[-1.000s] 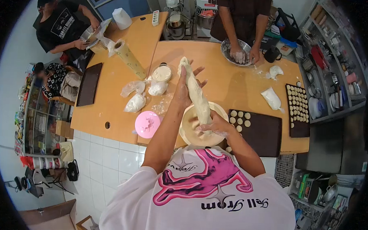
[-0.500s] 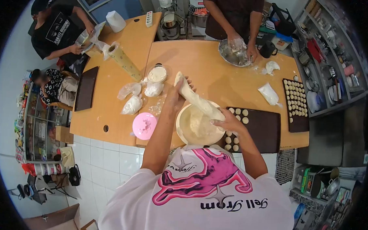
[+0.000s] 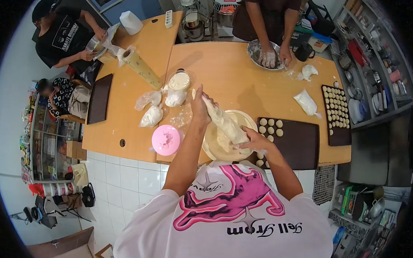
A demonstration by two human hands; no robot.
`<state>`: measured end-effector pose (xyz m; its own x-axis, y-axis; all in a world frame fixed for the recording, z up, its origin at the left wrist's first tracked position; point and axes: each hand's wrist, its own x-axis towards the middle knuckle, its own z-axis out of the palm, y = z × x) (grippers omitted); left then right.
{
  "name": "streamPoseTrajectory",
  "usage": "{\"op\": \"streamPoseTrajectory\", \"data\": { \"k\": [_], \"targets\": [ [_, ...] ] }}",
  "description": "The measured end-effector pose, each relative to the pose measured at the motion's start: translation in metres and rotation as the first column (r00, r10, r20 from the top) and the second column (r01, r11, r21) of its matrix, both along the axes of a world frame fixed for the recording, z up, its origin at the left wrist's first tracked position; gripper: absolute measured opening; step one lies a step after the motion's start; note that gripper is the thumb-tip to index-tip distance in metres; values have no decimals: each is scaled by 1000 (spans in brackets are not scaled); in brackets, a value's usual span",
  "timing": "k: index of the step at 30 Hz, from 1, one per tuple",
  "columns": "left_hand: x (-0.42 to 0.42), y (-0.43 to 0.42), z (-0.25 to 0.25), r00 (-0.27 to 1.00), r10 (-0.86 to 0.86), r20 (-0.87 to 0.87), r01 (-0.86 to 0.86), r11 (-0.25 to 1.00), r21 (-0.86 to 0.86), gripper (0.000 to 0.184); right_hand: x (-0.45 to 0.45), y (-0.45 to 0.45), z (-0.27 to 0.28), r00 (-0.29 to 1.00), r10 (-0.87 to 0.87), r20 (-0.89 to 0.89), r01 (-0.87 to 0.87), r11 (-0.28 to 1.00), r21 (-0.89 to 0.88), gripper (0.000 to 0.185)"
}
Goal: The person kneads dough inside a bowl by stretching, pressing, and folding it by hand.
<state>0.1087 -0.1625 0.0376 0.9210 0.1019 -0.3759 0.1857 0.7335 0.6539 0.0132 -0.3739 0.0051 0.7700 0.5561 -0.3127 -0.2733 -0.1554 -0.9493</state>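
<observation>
A long pale piece of dough is stretched between my two hands above a cream-coloured bowl. My left hand grips its upper left end, with the fingers wrapped around it. The lower right end lies in my right hand, whose fingers are closed on it. More dough shows inside the bowl beneath. Right of the bowl, a dark baking tray carries several round dough pieces on its left side. To the left sits a pink lid.
Bags of white powder and a tub lie left of my hands, near a film roll. Across the table, a co-worker's hands work in a metal bowl. A filled tray is at the far right.
The dough has become shorter and thicker between my hands, and my left hand has come down slightly. The co-worker's hand across the table has pressed into the metal bowl.
</observation>
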Motion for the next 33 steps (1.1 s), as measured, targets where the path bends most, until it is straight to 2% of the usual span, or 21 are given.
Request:
{"op": "streamPoseTrajectory", "data": {
  "k": [4,6,7,9,13,15,18,19,21,22,24,25,27,28,31,32,33],
  "targets": [
    [7,9,-2,998,-52,-23,49,993,-112,49,4,2,-7,998,-42,-51,44,998,34,67],
    [3,14,1,997,-71,-39,62,978,-201,51,5,1,-13,997,-35,76,32,999,39,65],
    [5,17,0,996,-67,-63,56,984,-167,51,5,1,-15,990,-29,137,23,999,40,64],
    [11,23,-7,992,-53,-112,41,994,-101,51,3,7,-10,990,-25,136,35,997,-69,58],
    [23,39,-22,994,48,-101,-68,976,-206,47,-10,16,16,979,-9,204,69,954,-293,49],
    [29,44,-19,985,72,-156,-109,965,-240,46,-13,14,15,978,-8,210,70,955,-288,50],
    [21,31,-2,980,68,-187,-107,973,-205,48,-6,5,4,969,48,243,26,956,-292,52],
    [17,24,7,990,33,-134,-60,978,-198,50,-3,2,-2,964,71,255,8,955,-297,53],
    [6,10,23,999,-38,-38,30,983,-179,53,4,-3,-17,896,142,420,-20,959,-283,58],
    [2,4,31,991,-126,51,134,971,-200,54,9,-3,-16,849,178,498,-38,959,-279,60],
    [-8,-4,46,932,-284,226,331,920,-210,57,16,-2,0,886,257,386,-89,910,-404,71],
    [-13,-9,53,916,-311,255,358,919,-166,57,17,3,9,899,293,327,-119,879,-462,77],
    [-21,-22,67,875,-370,312,411,909,-74,58,17,17,12,862,101,496,136,898,-419,85],
    [-24,-27,73,871,-387,303,428,900,-82,58,17,25,14,818,3,575,263,887,-379,90],
    [-26,-40,78,882,-370,293,396,918,-33,58,20,51,20,854,-225,469,243,970,22,93],
    [-26,-41,81,886,-362,291,384,923,-19,59,18,59,19,861,-297,413,310,950,37,75],
    [-24,-41,85,889,-354,291,371,928,-4,59,19,64,16,856,-340,390,340,938,71,68]
  ]
}}
